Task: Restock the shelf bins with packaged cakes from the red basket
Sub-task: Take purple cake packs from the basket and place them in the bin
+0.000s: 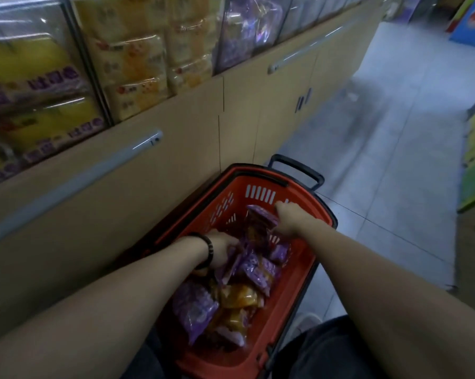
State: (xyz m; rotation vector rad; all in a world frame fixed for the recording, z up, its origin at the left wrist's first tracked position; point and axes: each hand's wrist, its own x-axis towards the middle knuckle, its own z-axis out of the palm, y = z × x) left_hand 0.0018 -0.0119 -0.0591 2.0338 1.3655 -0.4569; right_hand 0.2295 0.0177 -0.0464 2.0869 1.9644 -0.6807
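Note:
The red basket [291, 310] stands on the floor below me, holding several purple and orange packaged cakes [254, 269]. My left hand [221, 250], with a dark bead bracelet on the wrist, reaches down among the purple packs and grips some of them; its fingers are hidden by the wrappers. My right hand [287, 217] is deeper in the basket and holds a purple pack [261, 216] by its edge. The clear shelf bins [137, 58] run along the upper left, filled with yellow, cream and purple packs.
A beige cabinet front [176, 165] with long grey handles [74, 179] runs under the bins, close to the basket's left side. The basket's black pull handle [299, 170] sticks out at its far end. Grey tiled aisle floor [381, 138] stretches to the right, with coloured displays at the right edge.

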